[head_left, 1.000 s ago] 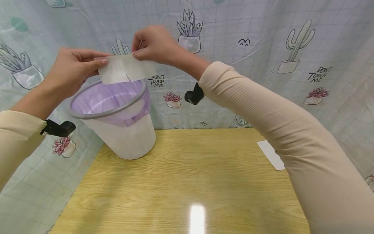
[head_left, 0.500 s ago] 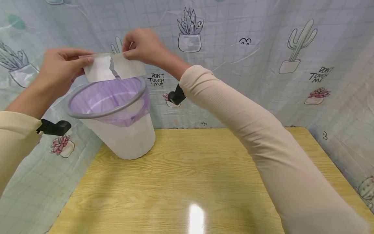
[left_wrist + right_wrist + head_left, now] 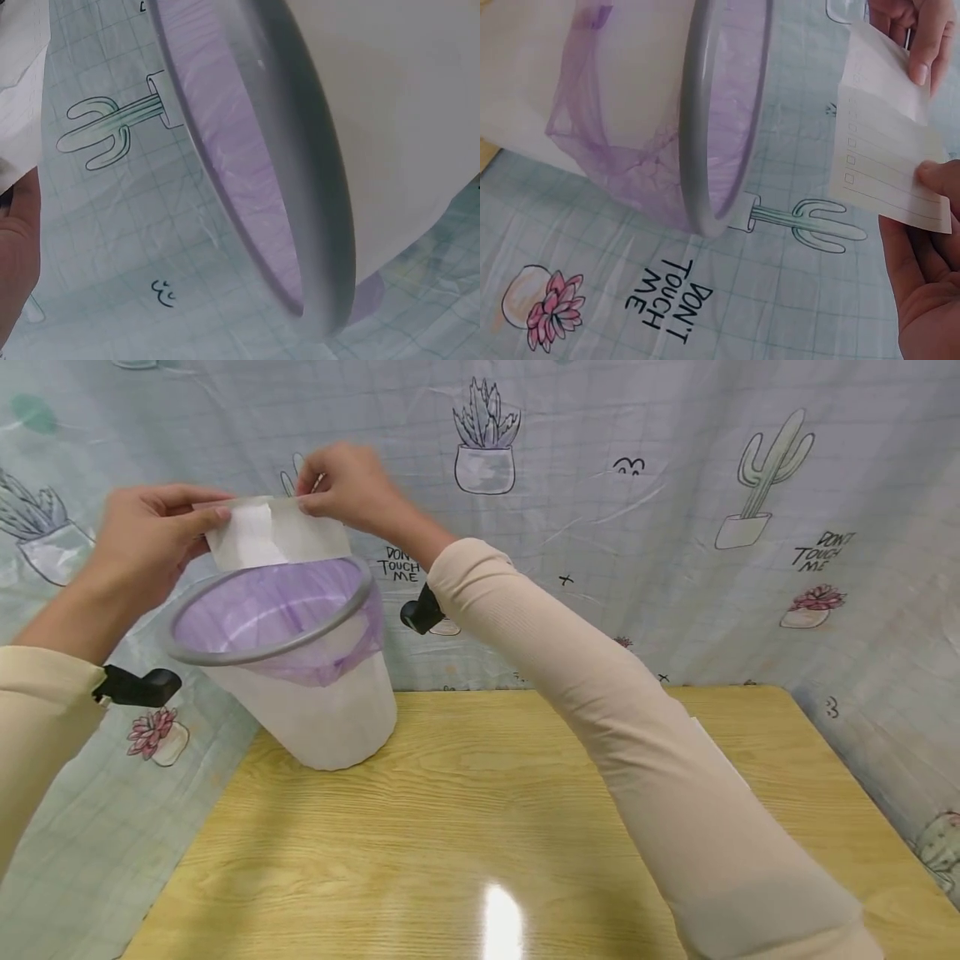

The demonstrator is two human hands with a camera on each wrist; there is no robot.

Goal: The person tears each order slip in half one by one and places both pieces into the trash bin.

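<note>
My left hand [image 3: 150, 539] pinches one piece of a torn white paper slip [image 3: 242, 537] between thumb and fingers. With its thumb and fingertips, my right hand [image 3: 345, 485] holds the other piece [image 3: 311, 537]. Their torn edges overlap above the back rim of a white bin [image 3: 330, 714] lined with a purple bag [image 3: 273, 597]. Printed lines and small boxes show on the right-hand piece [image 3: 889, 161] in the right wrist view. In the left wrist view, part of the left hand [image 3: 16, 255] and the paper [image 3: 22, 97] appear at the left edge.
The bin's grey ring [image 3: 258, 654] lies below both hands. Another white slip [image 3: 705, 732] lies on the wooden table [image 3: 450, 793], mostly hidden by the right sleeve [image 3: 645, 752]. A cactus-print curtain [image 3: 600, 527] hangs close behind.
A short crack in the slip has become a full tear, and the two pieces have come to overlap. Both hands have shifted left above the bin, the right hand farther.
</note>
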